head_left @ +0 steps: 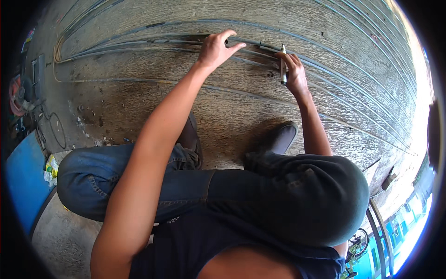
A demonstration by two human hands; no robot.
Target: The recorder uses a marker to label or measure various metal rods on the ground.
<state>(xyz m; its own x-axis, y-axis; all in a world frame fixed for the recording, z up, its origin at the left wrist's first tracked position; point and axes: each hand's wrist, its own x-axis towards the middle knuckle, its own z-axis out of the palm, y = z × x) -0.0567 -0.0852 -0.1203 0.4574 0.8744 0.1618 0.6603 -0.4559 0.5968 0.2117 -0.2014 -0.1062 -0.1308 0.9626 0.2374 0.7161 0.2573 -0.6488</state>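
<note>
My left hand [216, 50] hovers over a bundle of long, thin grey metal rods [167, 43] on the floor. Its thumb and forefinger are spread apart in a C shape. A small dark spot shows between them, and I cannot make out what it is. To the right, my right hand [296, 74] grips a white marker [283, 69] with dark ends, held upright across the fingers. That hand is just over the same rods, which curve away to both sides. At the far left, several rods bend round in a rusty brown loop [57, 50].
More thin rods [371, 35] run along the upper right. My shoe [283, 137] stands on the rough concrete floor [223, 111] near the rods. A blue panel [25, 179], a crumpled wrapper [51, 167] and cables lie at left. A bicycle wheel [360, 242] shows at lower right.
</note>
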